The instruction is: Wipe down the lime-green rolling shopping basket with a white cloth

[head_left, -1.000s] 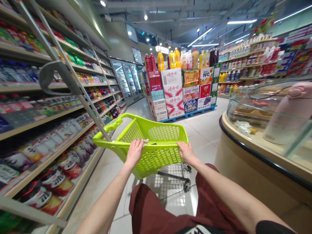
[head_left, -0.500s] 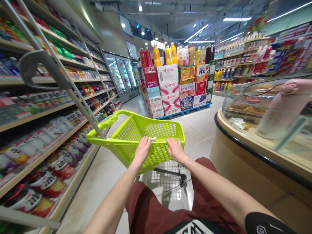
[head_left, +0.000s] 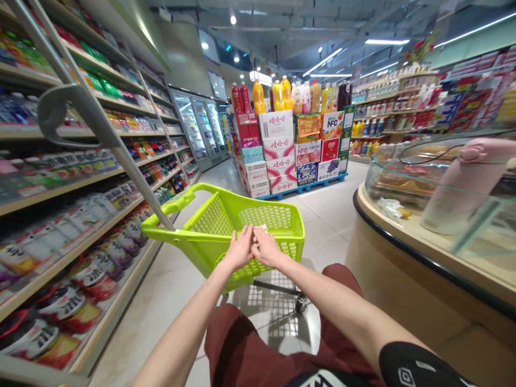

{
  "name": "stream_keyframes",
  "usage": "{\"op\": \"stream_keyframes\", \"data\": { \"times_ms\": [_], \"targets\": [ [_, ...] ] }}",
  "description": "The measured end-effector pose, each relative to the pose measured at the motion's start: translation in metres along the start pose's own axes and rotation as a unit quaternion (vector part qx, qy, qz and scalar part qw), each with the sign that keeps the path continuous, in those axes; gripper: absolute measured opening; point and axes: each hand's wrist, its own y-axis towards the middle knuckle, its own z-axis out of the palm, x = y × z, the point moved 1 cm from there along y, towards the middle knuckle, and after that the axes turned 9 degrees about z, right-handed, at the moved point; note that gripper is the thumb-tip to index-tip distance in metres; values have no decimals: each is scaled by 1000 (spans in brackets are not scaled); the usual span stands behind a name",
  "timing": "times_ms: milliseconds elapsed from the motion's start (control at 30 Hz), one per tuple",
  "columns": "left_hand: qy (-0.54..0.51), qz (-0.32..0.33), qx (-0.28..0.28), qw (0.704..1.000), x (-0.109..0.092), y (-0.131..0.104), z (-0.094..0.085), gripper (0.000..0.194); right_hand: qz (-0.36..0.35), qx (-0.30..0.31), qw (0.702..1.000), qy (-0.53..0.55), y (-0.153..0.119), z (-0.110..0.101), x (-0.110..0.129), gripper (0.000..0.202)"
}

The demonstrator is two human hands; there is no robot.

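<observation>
A lime-green shopping cart [head_left: 201, 242] stands before my knees, its perforated basket turned side-on. At the near rim of the basket, my left hand [head_left: 241, 249] and my right hand [head_left: 266, 248] meet, fingertips close together. Between them is a small crumpled white tissue [head_left: 261, 228], mostly covered by the fingers. Both hands are closed about it, with the fingers pointing away from me over the rim. The undersides of the fingers are hidden, so how firmly each one grips does not show.
Drink shelves [head_left: 88, 177] line the left side, crossed by a slanting metal rail with a grey handle [head_left: 76, 115]. Ahead, stacked drink cartons [head_left: 278, 153] sit on a blue pallet [head_left: 306, 187]. At right, a curved counter [head_left: 387, 242] has a glass edge and a pink bottle [head_left: 459, 188].
My right hand has moved left along the basket rim to join my left hand at the white tissue. The left hand has shifted slightly right. The cart stays in about the same place.
</observation>
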Motion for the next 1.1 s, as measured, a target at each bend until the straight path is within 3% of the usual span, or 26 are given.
{"op": "stream_keyframes", "data": {
  "times_ms": [67, 133, 267, 433, 633, 733, 933, 1100],
  "targets": [
    [39, -2, 20, 999, 15, -11, -12, 75, 13, -6, 1000, -17, 11, 8, 8, 59],
    [83, -47, 27, 995, 31, -23, -20, 66, 17, -21, 999, -46, 19, 15, 11, 55],
    [134, -91, 21, 987, 46, -37, -18, 52, -14, -37, 996, -84, 22, 25, 3, 31],
    [145, -87, -31, 985, 44, -39, -10, 44, -42, -43, 994, -95, 4, 8, -41, 34],
    [146, -95, -50, 983, 45, -30, -22, 29, 45, -83, 988, -124, -28, -31, -101, 31],
    [158, -99, -29, 982, 48, -23, -26, 28, 48, -95, 986, -128, -34, -31, -105, 34],
    [169, -88, -10, 982, 47, -18, -29, 33, -20, -63, 989, -134, -17, -14, -85, 41],
    [164, -104, -16, 981, 46, -18, -28, 34, -20, -36, 987, -153, -28, -35, -117, 44]
  ]
}}
